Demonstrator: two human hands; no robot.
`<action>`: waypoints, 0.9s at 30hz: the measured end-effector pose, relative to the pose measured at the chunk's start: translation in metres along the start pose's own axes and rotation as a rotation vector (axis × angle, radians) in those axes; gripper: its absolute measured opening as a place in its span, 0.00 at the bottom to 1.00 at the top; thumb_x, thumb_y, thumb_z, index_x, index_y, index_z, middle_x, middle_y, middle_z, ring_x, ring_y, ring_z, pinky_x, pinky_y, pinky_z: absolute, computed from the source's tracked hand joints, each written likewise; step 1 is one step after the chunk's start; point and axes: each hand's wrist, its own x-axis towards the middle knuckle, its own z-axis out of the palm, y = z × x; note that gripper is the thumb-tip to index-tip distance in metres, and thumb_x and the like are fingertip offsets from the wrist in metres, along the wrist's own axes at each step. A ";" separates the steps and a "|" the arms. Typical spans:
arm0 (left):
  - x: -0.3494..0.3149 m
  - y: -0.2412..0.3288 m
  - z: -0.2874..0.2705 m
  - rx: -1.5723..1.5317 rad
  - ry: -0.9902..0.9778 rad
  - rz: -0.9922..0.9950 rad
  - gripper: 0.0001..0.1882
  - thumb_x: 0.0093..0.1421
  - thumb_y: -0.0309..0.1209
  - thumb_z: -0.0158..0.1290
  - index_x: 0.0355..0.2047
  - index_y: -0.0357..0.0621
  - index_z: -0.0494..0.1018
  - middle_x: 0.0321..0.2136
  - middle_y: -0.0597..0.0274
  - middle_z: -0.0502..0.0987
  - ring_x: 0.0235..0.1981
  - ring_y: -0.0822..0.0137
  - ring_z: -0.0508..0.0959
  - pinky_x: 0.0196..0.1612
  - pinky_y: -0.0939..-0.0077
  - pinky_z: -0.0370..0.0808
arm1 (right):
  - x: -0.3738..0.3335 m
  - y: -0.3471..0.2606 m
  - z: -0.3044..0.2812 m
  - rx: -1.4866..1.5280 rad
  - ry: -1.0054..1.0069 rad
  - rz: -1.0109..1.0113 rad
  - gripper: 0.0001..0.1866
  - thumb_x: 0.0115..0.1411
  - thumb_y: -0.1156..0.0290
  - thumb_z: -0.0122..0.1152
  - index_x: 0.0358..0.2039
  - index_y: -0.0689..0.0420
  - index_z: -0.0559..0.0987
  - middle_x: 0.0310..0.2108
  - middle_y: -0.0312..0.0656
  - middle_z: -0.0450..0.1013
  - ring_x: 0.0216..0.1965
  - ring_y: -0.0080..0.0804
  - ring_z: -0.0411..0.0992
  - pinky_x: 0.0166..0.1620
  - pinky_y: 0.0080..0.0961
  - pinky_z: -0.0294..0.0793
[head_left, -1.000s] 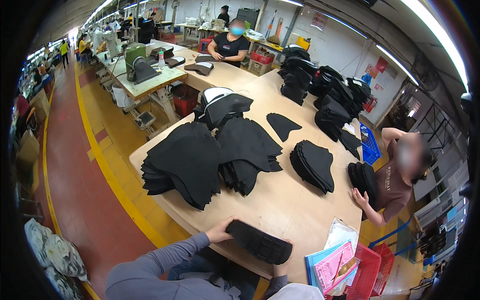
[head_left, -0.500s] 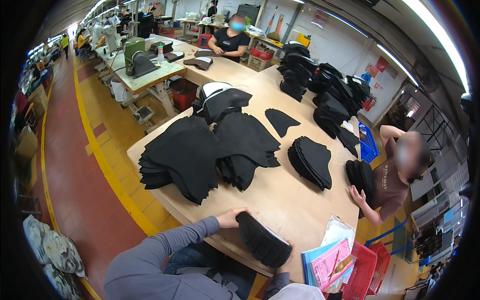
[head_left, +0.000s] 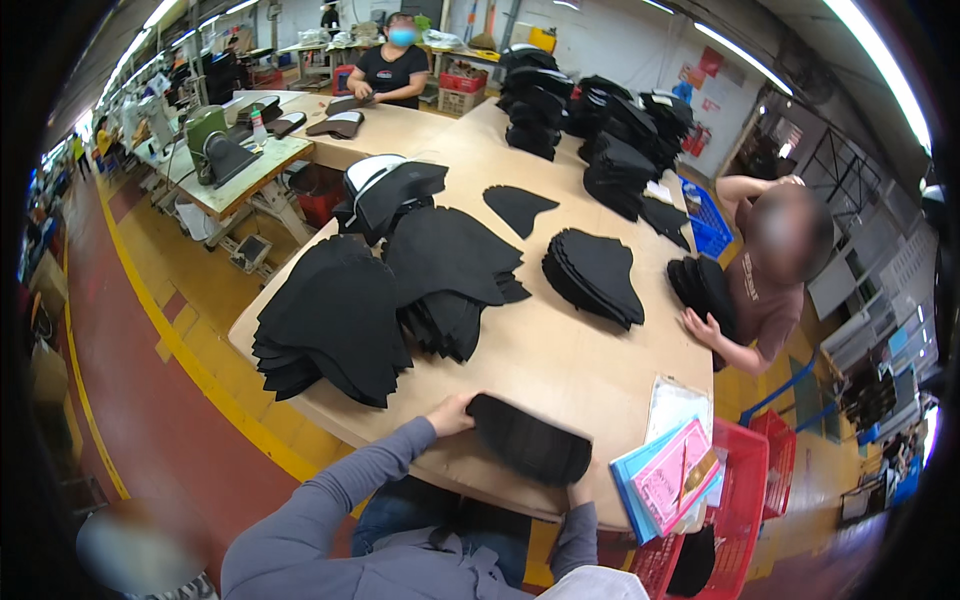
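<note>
A stack of black curved cut pieces [head_left: 528,440] is held between both my hands, at the near edge of the table. My left hand [head_left: 453,413] is closed round its left end. At the right end my right hand [head_left: 582,488] grips it, its fingers partly hidden by the stack. Just beyond, to the left, lie two larger fanned piles of black pieces, one [head_left: 335,315] nearer me and one [head_left: 445,255] beside it. A smaller neat stack of black pieces [head_left: 594,278] rests further right, and a single black piece [head_left: 518,207] lies flat behind it.
Right of my hands are pink and blue folders [head_left: 675,478] on the table corner, with a red crate [head_left: 738,480] beyond the edge. A co-worker [head_left: 765,290] on the right touches a black stack [head_left: 702,296]; another person [head_left: 390,75] works at the far side.
My hands have tipped the stack, so its broad dark side shows more and its pale upper edge no longer shows. The whole view has shifted a little. The co-worker at right still touches the other stack.
</note>
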 end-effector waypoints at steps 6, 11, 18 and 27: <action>0.068 0.075 0.007 -0.271 0.060 -0.172 0.25 0.58 0.40 0.62 0.47 0.32 0.75 0.38 0.60 0.81 0.38 0.73 0.78 0.43 0.76 0.75 | 0.067 -0.032 -0.019 0.194 0.157 0.177 0.24 0.59 0.58 0.65 0.45 0.67 0.78 0.40 0.46 0.79 0.40 0.34 0.76 0.45 0.29 0.73; 0.103 0.010 0.015 -0.049 0.139 -0.393 0.31 0.59 0.50 0.58 0.47 0.29 0.74 0.39 0.54 0.81 0.40 0.67 0.79 0.45 0.76 0.74 | 0.128 -0.009 -0.015 0.230 -0.120 0.511 0.32 0.58 0.51 0.64 0.50 0.69 0.75 0.45 0.46 0.77 0.44 0.34 0.75 0.48 0.28 0.72; -0.020 -0.012 0.006 -0.324 0.344 -0.254 0.14 0.63 0.31 0.55 0.46 0.34 0.74 0.36 0.57 0.80 0.41 0.70 0.79 0.46 0.76 0.75 | 0.145 0.025 -0.046 -0.709 0.272 0.011 0.22 0.58 0.59 0.64 0.48 0.59 0.75 0.39 0.45 0.75 0.40 0.33 0.75 0.45 0.28 0.73; -0.047 -0.010 -0.001 -0.418 0.370 -0.231 0.08 0.64 0.26 0.53 0.40 0.33 0.75 0.32 0.61 0.80 0.32 0.75 0.78 0.37 0.81 0.76 | 0.260 -0.109 0.179 0.033 -0.408 0.048 0.36 0.60 0.52 0.62 0.59 0.67 0.67 0.54 0.55 0.70 0.56 0.40 0.69 0.58 0.31 0.66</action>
